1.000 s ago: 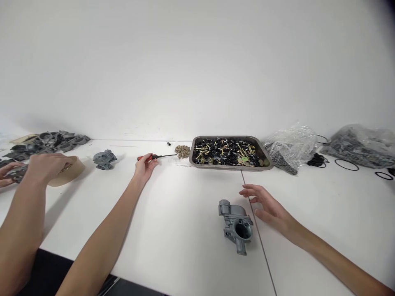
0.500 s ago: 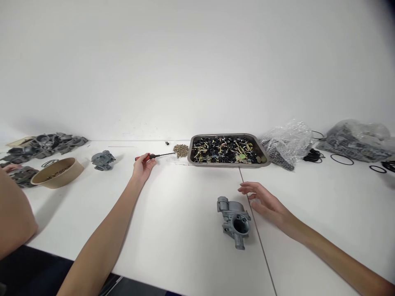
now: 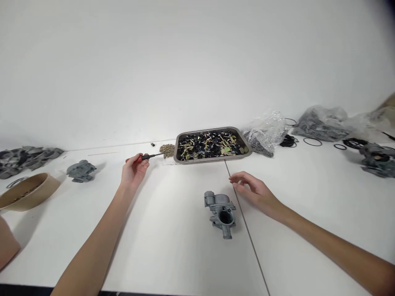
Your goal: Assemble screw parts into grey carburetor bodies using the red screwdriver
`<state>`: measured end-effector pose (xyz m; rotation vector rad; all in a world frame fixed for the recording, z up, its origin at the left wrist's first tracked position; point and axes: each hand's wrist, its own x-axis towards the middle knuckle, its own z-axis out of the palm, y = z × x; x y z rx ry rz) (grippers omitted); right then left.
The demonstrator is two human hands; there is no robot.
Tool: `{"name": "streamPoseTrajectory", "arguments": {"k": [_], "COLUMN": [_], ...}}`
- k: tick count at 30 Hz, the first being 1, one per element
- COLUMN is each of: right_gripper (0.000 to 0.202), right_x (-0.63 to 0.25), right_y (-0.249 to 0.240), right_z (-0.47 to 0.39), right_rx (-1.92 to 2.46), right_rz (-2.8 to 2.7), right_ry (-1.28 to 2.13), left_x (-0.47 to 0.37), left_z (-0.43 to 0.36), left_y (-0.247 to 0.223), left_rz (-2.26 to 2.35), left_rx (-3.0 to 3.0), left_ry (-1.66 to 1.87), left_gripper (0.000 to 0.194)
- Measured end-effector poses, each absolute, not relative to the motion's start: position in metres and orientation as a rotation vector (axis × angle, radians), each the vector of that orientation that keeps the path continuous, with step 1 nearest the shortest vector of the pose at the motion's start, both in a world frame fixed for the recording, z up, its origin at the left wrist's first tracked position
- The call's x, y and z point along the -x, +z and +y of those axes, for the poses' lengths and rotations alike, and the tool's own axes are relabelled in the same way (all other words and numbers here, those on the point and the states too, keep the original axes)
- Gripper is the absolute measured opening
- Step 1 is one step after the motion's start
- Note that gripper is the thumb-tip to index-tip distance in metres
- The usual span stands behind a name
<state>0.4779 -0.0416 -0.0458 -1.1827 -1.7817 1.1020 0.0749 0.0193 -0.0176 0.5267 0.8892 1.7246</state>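
Left hand (image 3: 135, 172): the fingers and thumb are clamped on the red handle of a screwdriver (image 3: 145, 156). The tool lies roughly level, its dark shaft directed right toward a pile of small brass-coloured parts (image 3: 167, 150). The tip is at the near edge of the pile; contact between the two cannot be determined.

Right hand (image 3: 258, 195): the fingers are loosely bent, with the thumb slightly apart from them. The hand is beside the seam of the white table (image 3: 173, 250), palm side toward the carburetor body (image 3: 220, 211). Hand and body are near each other but apart.

The carburetor body rests on the table between the two forearms, left of the seam and nearer to the right hand. Its round bore faces the viewer — a short spout extends below the bore, and a capped cylinder stands at upper left.

Beyond the hands, against the wall, a metal tray (image 3: 212, 158) contains black fittings and brass-coloured pins. The brass-coloured pile is just left of this tray; a clear plastic bag (image 3: 271, 127) of small dark parts is just right of it. On the left side are a second carburetor body (image 3: 80, 170) and a tan bowl (image 3: 46, 192) holding small parts. A co-worker's arm (image 3: 8, 243) enters at the left edge.
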Motion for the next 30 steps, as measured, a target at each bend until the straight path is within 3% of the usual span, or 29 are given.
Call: {"name": "streamPoseTrajectory", "arguments": {"k": [7, 14, 30], "right_gripper": [0.019, 0.023, 0.007], "right_x": [-0.476, -0.472, -0.468], "right_y": [-0.045, -0.054, -0.059], "right_z": [-0.043, -0.041, -0.041], "right_rx": [1.152, 1.129, 0.992], "right_rz": [-1.84, -1.965, -2.01], "right_ry": [0.941, 0.863, 0.798], "left_x": [-0.152, -0.202, -0.202], "left_z": [-0.014, -0.04, -0.037], "left_y": [-0.012, -0.031, -0.038], "left_rz": [0.837, 0.83, 0.881], "left_rx": [-0.6, -0.692, -0.664], "left_ry": [1.438, 1.141, 1.112], "left_gripper": [0.007, 0.006, 0.008]}}
